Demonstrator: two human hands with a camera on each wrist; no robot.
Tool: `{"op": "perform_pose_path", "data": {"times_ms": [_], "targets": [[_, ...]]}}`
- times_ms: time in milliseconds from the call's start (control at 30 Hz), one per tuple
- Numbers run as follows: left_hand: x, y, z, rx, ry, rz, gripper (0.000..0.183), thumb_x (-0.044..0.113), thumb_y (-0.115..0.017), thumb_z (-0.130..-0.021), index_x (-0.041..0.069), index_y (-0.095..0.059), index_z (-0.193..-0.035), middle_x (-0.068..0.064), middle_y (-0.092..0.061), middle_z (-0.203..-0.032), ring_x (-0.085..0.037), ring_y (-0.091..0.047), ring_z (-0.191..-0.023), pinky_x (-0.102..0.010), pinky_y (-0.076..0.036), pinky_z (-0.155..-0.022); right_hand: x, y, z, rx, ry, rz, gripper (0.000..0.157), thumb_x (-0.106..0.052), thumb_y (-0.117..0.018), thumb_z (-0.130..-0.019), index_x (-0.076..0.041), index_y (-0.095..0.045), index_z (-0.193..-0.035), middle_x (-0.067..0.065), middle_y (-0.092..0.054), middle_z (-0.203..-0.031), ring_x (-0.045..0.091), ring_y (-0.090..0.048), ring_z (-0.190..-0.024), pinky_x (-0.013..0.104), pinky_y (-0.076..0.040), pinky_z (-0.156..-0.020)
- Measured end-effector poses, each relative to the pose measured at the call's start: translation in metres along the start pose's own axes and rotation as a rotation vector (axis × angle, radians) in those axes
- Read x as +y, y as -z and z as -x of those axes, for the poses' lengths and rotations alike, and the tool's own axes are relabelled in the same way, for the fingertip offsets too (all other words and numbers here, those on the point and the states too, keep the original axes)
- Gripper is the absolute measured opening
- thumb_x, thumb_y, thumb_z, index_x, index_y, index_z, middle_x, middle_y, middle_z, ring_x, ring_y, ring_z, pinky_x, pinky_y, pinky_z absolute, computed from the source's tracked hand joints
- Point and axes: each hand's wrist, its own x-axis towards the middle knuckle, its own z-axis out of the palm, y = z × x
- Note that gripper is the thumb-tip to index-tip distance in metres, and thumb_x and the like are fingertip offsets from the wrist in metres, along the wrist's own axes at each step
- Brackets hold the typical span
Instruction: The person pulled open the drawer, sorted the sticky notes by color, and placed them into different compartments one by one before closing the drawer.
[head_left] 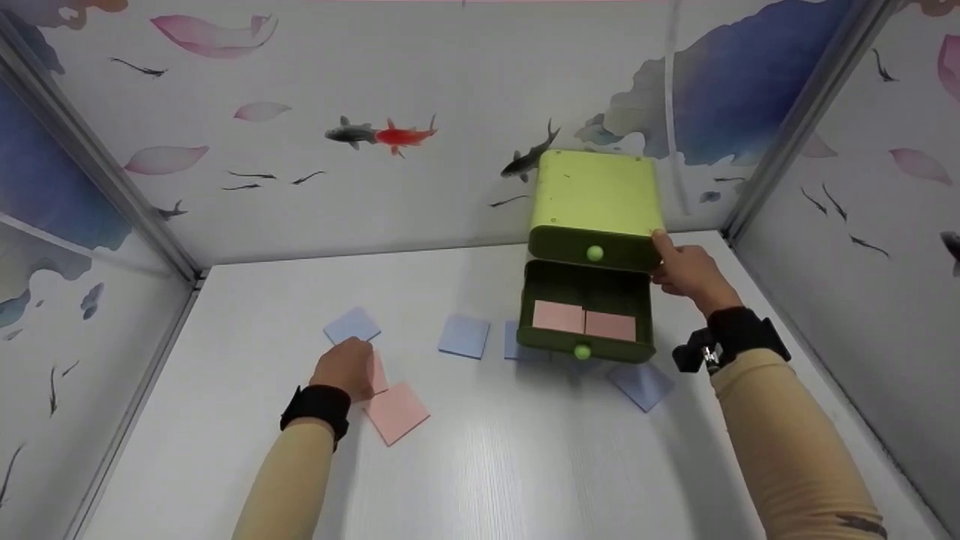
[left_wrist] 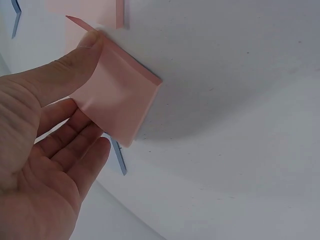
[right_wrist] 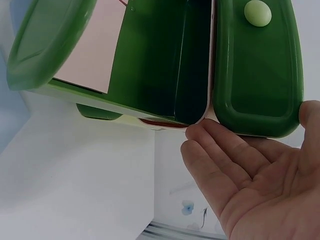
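Observation:
Thumb and fingers of my left hand (head_left: 343, 367) pinch a thin pink square card (left_wrist: 117, 92), its near edge tilted over the table in the left wrist view. Beside it lies another pink square card (head_left: 397, 412). My right hand (head_left: 694, 274) holds the right side of a green two-drawer box (head_left: 596, 191), thumb at the upper front corner and fingers along the side. The upper drawer (right_wrist: 257, 65) is closed. Pulled out below it, the lower drawer (head_left: 536, 274) contains two pink square cards (head_left: 559, 316) side by side.
Several blue square cards lie on the white table (head_left: 480, 465): one (head_left: 352, 326) beyond my left hand, one (head_left: 463, 336) mid-table, another (head_left: 641, 386) right of the drawer, others partly under it. The printed back wall (head_left: 450, 195) rises behind the box.

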Motion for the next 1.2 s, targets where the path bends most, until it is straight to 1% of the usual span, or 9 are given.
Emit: {"op": "perform_pose_path", "data": {"times_ms": [200, 433, 600, 667, 733, 867, 1000, 1133, 1200], "targets": [[-0.002, -0.001, -0.001, -0.017, 0.015, -0.002, 0.047, 0.008, -0.087, -0.067, -0.003, -0.064, -0.106, -0.018, -0.062, -0.097, -0.027, -0.060, -0.084, -0.045, -0.056, -0.083, 0.000, 0.000, -0.001, -0.006, -0.005, -0.008, 0.096, -0.069, -0.020, -0.095, 0.014, -0.034, -0.143, 0.033, -0.054, -0.131, 0.035, -0.057, -0.120, 0.024, -0.054, -0.089], [0.000, 0.003, 0.002, -0.014, -0.018, -0.020, 0.050, 0.008, -0.083, -0.070, -0.007, -0.060, -0.111, -0.022, -0.063, -0.102, -0.038, -0.062, -0.098, -0.047, -0.054, -0.088, -0.002, 0.002, 0.000, -0.026, -0.012, -0.020, 0.098, -0.069, -0.019, -0.095, 0.014, -0.024, -0.148, 0.034, -0.050, -0.137, 0.039, -0.053, -0.127, 0.032, -0.051, -0.099], [0.001, 0.007, 0.004, -0.013, -0.025, -0.026, 0.046, 0.011, -0.086, -0.069, -0.005, -0.063, -0.105, -0.020, -0.063, -0.099, -0.036, -0.062, -0.095, -0.047, -0.055, -0.086, -0.002, 0.002, 0.000, -0.030, -0.016, -0.019, 0.097, -0.068, -0.018, -0.095, 0.014, -0.024, -0.148, 0.034, -0.050, -0.137, 0.039, -0.053, -0.127, 0.033, -0.051, -0.100], [0.001, 0.010, 0.004, -0.008, -0.020, -0.004, 0.046, 0.010, -0.086, -0.069, -0.005, -0.064, -0.107, -0.020, -0.064, -0.102, -0.036, -0.062, -0.097, -0.047, -0.054, -0.087, -0.002, 0.002, 0.000, -0.028, -0.014, -0.021, 0.097, -0.068, -0.018, -0.096, 0.014, -0.024, -0.147, 0.034, -0.050, -0.136, 0.039, -0.053, -0.127, 0.031, -0.051, -0.098], [0.001, 0.014, 0.004, -0.005, -0.013, 0.022, 0.042, 0.004, -0.083, -0.072, -0.006, -0.065, -0.109, -0.022, -0.065, -0.106, -0.037, -0.062, -0.101, -0.047, -0.054, -0.088, -0.003, 0.001, 0.000, -0.031, -0.013, -0.023, 0.097, -0.068, -0.018, -0.095, 0.013, -0.026, -0.147, 0.034, -0.050, -0.136, 0.038, -0.053, -0.126, 0.031, -0.051, -0.098], [0.000, 0.019, 0.000, 0.009, 0.005, 0.077, 0.031, -0.007, -0.069, -0.081, -0.006, -0.068, -0.112, -0.023, -0.067, -0.112, -0.039, -0.062, -0.107, -0.049, -0.053, -0.091, -0.003, -0.001, 0.001, -0.049, -0.015, -0.045, 0.096, -0.068, -0.019, -0.095, 0.011, -0.025, -0.148, 0.034, -0.049, -0.139, 0.038, -0.051, -0.129, 0.039, -0.046, -0.106], [-0.001, 0.024, -0.006, 0.013, 0.016, 0.107, 0.021, -0.003, -0.060, -0.090, -0.004, -0.072, -0.107, -0.021, -0.071, -0.106, -0.036, -0.066, -0.101, -0.049, -0.055, -0.087, -0.003, -0.001, 0.002, -0.060, -0.017, -0.054, 0.096, -0.068, -0.019, -0.095, 0.011, -0.023, -0.149, 0.033, -0.046, -0.140, 0.039, -0.048, -0.132, 0.044, -0.042, -0.110], [0.001, 0.031, -0.010, 0.024, 0.008, 0.121, 0.018, 0.002, -0.060, -0.093, -0.003, -0.073, -0.104, -0.019, -0.072, -0.103, -0.033, -0.068, -0.094, -0.048, -0.056, -0.084, -0.003, 0.000, 0.002, -0.048, -0.016, -0.042, 0.096, -0.069, -0.018, -0.095, 0.011, -0.026, -0.148, 0.033, -0.048, -0.139, 0.039, -0.049, -0.131, 0.044, -0.043, -0.109], [0.002, 0.036, -0.011, 0.027, 0.002, 0.128, 0.018, 0.002, -0.061, -0.092, -0.003, -0.073, -0.105, -0.020, -0.072, -0.104, -0.034, -0.068, -0.095, -0.048, -0.056, -0.085, -0.003, 0.000, 0.002, -0.043, -0.018, -0.039, 0.096, -0.069, -0.018, -0.095, 0.011, -0.027, -0.148, 0.033, -0.048, -0.138, 0.039, -0.050, -0.130, 0.044, -0.043, -0.109]]}}
